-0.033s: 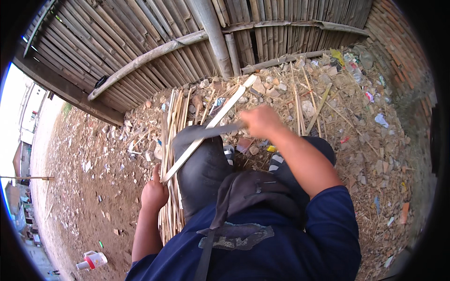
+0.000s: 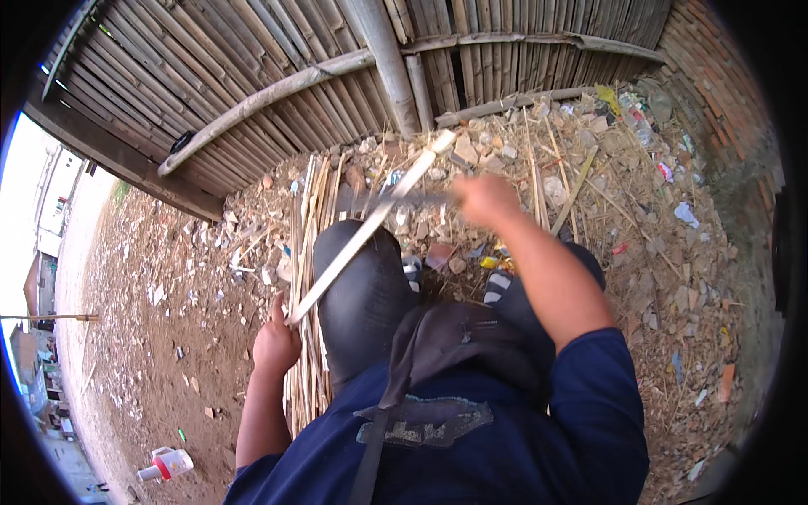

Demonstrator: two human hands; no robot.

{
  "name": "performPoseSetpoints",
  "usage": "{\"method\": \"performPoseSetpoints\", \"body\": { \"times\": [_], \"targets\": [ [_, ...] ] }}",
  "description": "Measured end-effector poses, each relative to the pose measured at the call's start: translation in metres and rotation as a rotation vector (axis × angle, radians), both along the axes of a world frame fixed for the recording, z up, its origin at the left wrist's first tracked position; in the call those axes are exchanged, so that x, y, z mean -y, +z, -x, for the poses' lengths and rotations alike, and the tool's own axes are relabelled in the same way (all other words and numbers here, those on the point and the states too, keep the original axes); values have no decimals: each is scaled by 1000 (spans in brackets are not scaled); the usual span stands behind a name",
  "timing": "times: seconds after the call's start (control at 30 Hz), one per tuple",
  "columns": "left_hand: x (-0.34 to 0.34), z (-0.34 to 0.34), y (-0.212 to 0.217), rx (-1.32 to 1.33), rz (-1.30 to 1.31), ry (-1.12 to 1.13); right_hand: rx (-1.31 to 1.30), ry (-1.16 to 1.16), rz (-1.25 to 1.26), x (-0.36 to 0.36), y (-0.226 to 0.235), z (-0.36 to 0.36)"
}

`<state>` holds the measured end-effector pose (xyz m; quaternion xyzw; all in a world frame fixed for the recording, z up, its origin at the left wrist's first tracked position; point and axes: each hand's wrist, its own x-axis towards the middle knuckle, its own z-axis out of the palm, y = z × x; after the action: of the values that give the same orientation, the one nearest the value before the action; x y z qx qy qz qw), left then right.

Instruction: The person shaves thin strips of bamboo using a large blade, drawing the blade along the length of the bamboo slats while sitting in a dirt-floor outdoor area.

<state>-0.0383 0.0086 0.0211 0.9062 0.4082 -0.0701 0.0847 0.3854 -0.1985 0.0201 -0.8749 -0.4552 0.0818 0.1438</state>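
Fingers of your left hand (image 2: 276,345) are closed on the near end of a pale, flat strip (image 2: 337,266), with one finger extended forward beside it. Fingers of your right hand (image 2: 486,202) are clamped around the grip end of a long, dark blade (image 2: 429,199) — motion blur softens its outline. The blade crosses the strip just beyond your left knee (image 2: 362,290); whether the two touch, you cannot tell. The strip runs diagonally past that knee, its far end pointing toward the slatted fence (image 2: 522,67). Along the outer side of your left leg lies a bundle of thin strips (image 2: 305,370). Stones (image 2: 554,190) and litter (image 2: 686,215) cover the ground ahead. Well apart at left lies a white-and-red container (image 2: 175,463); a brick wall (image 2: 715,76) stands at right.
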Motion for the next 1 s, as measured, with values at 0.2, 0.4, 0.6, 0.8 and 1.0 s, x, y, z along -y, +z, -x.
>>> {"method": "performPoseSetpoints", "body": {
  "times": [0.2,0.4,0.6,0.8,1.0],
  "targets": [
    [-10,-6,-3,-2,-70,-81,108,-198,-27,22,-26,-45],
    [-7,-10,8,-14,-32,-52,61,-221,-25,24,-14,-31],
    [-7,-7,4,-4,-97,-120,-61,-38,60,4,16,6],
    [-8,-3,11,-101,-53,-97,134,283,37,-10,2,22],
    [6,-23,28,-158,-31,-161,50,-211,16,23,-33,-47]
  ]
}}
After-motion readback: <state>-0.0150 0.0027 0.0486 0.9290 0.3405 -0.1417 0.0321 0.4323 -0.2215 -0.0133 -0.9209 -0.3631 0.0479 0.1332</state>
